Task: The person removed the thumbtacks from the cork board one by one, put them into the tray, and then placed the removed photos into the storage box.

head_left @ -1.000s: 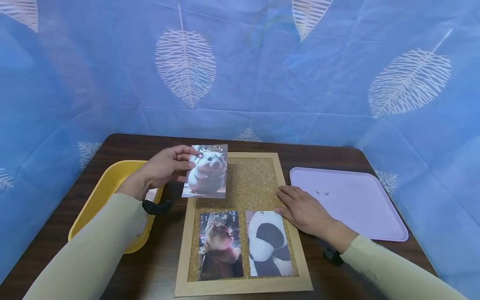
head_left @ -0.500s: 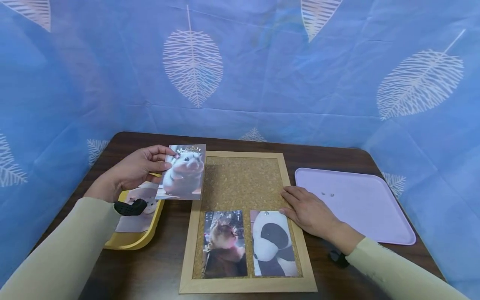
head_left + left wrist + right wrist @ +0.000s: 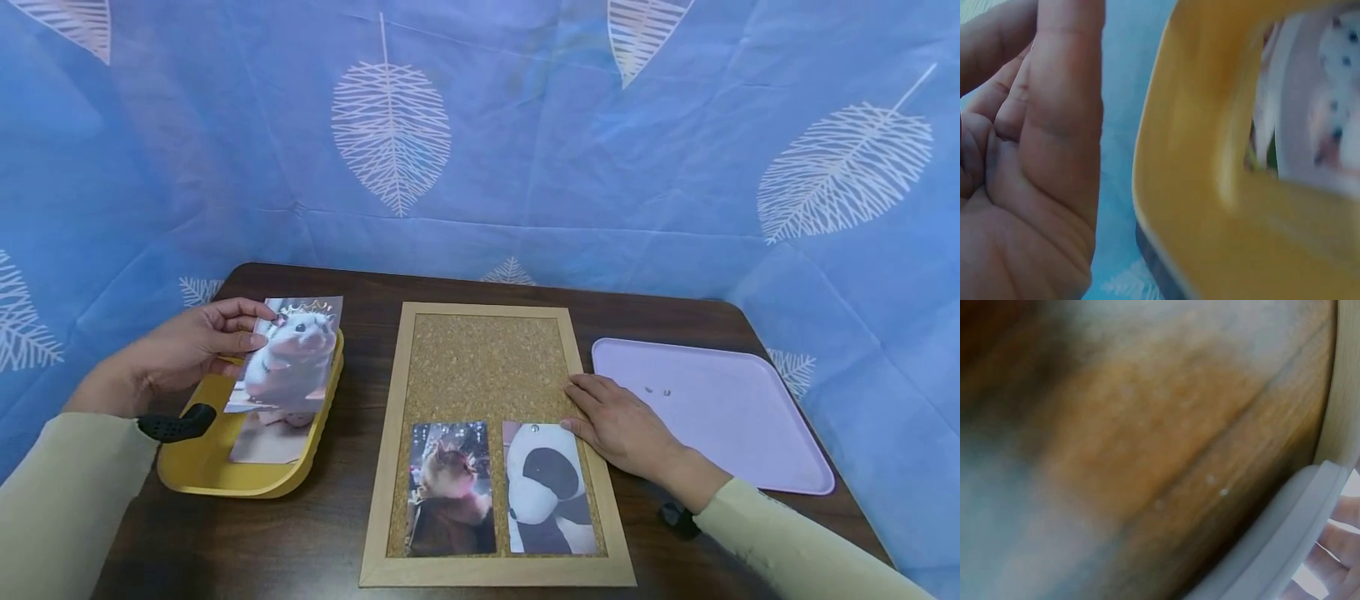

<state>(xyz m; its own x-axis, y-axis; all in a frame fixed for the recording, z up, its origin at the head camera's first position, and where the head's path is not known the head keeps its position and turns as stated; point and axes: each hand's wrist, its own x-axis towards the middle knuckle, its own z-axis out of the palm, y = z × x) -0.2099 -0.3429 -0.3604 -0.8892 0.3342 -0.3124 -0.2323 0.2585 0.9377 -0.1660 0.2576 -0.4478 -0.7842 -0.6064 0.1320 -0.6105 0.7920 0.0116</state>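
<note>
Currently your left hand (image 3: 197, 343) pinches the crowned-hamster photo (image 3: 292, 358) by its left edge, thumb against fingers, over the yellow bin (image 3: 210, 477). In the bin lies a pale photo (image 3: 266, 443); your left wrist view shows another print (image 3: 1266, 128) peeking out from under it. Whether the held photo touches the one below, cannot tell. Your right hand (image 3: 626, 429) is loose and grasps nothing, fingertips resting on the right side of the corkboard (image 3: 487, 358), thumb by the panda photo's (image 3: 551, 496) upper right corner. A bright pin (image 3: 535, 428) sits at that photo's top; the squirrel photo (image 3: 450, 492) lies just beside it, left. Right of the board: lilac tray (image 3: 727, 417), two small bits (image 3: 667, 392) on it.
</note>
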